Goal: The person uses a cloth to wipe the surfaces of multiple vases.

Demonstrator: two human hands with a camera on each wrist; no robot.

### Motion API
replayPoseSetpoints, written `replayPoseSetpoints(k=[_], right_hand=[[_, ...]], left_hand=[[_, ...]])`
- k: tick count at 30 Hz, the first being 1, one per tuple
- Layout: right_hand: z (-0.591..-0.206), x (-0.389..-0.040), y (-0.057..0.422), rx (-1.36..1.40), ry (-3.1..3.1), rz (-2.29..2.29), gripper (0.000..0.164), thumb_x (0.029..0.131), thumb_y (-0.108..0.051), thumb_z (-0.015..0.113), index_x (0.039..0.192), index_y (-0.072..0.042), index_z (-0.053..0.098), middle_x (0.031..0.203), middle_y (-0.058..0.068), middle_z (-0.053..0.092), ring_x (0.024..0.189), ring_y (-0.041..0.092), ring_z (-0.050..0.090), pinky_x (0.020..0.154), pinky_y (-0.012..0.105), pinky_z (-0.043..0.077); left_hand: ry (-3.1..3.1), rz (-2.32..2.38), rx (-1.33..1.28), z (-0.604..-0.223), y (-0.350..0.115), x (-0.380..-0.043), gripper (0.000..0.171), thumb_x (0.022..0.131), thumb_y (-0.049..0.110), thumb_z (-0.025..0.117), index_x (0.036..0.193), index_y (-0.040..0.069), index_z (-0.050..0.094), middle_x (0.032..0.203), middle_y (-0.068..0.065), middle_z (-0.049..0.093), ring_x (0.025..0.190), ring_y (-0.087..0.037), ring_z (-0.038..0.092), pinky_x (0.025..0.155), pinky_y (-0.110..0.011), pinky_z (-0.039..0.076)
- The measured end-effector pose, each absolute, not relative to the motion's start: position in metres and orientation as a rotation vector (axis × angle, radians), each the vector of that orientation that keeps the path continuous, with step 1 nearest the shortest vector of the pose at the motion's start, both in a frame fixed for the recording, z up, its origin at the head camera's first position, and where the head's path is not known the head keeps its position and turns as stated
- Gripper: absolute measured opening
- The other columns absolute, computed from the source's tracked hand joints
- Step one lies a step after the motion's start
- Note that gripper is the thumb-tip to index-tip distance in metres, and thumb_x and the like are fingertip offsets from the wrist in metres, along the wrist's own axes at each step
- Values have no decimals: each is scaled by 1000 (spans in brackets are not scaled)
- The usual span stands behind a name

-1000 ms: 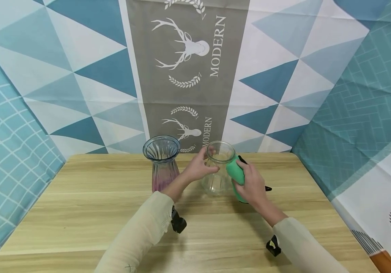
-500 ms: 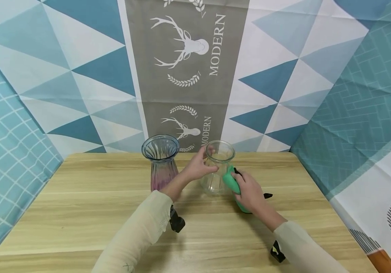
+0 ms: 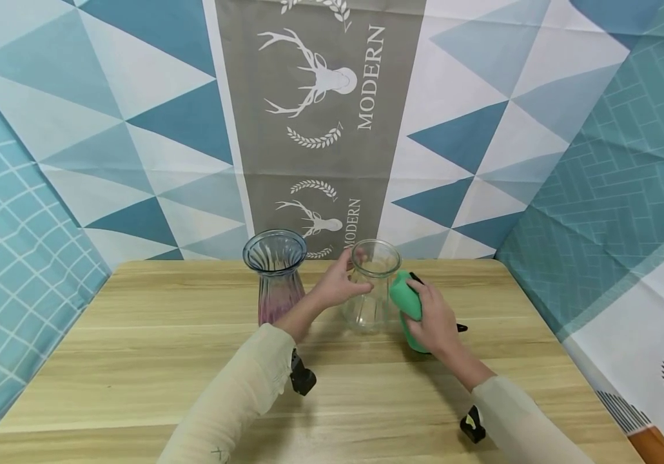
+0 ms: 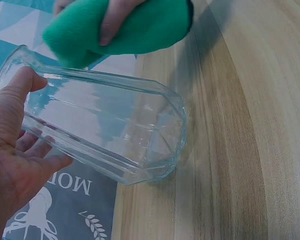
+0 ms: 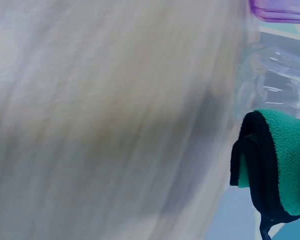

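My left hand [image 3: 334, 285] holds a clear glass vase [image 3: 367, 314] near its neck, thumb and fingers on either side. The vase stands upright on the wooden table; its ribbed body fills much of the left wrist view [image 4: 105, 120]. In my right hand [image 3: 436, 322] is a bunched green cloth [image 3: 406, 300] with black edging [image 5: 264, 160], gripped just right of the vase. Whether the cloth touches the glass I cannot tell. Left of my left hand stands a second ribbed vase [image 3: 276, 290], blue at the top and pink-purple below, partly hidden by my forearm.
The wooden table [image 3: 135, 361] reaches back to a patterned fabric wall [image 3: 320, 148] with triangles and deer heads. A blue tile-patterned sheet [image 3: 13, 245] hangs at the left, and another patterned sheet [image 3: 616, 193] borders the right side.
The green cloth in my right hand went down and left along the vase's side, then back up and right. My left hand and both vases stay in place.
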State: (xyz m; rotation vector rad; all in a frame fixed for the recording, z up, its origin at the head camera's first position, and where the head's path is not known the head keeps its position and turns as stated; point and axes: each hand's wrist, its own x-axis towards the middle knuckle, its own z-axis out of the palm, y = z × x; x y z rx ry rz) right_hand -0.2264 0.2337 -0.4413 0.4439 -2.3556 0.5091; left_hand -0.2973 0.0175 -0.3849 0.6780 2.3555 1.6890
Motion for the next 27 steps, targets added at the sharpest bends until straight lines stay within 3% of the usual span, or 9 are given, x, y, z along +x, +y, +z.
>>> replayPoseSetpoints(k=[4, 13, 22, 27], right_hand=[[-437, -230, 228, 506, -2255, 490, 66, 67, -4, 79, 127, -7, 51, 114, 22, 57, 94, 38, 60, 67, 52, 54], [-449, -230, 226, 607, -2290, 385, 54, 68, -4, 78, 119, -3, 60, 114, 20, 59, 99, 36, 61, 77, 49, 55], [-458, -220, 236, 679, -2506, 117, 63, 66, -12, 81, 124, -11, 56, 118, 16, 58, 99, 33, 61, 76, 46, 55], [-450, -219, 237, 623, -2484, 193, 63, 66, -9, 80, 123, -11, 57, 119, 16, 57, 100, 33, 61, 73, 46, 56]], left_hand=[[2347, 1687, 690, -385, 17, -297, 72, 79, 8, 71, 139, 8, 32, 141, -17, 43, 135, -39, 33, 108, -48, 38], [2355, 1689, 702, -385, 15, -296, 69, 80, 9, 71, 138, 10, 33, 139, -15, 44, 135, -37, 34, 107, -47, 39], [2362, 1679, 703, -384, 15, -298, 69, 80, 10, 71, 138, 10, 33, 140, -15, 44, 136, -37, 34, 107, -48, 38], [2364, 1687, 699, -385, 17, -297, 68, 79, 9, 71, 136, 9, 34, 138, -15, 45, 135, -37, 36, 106, -46, 40]])
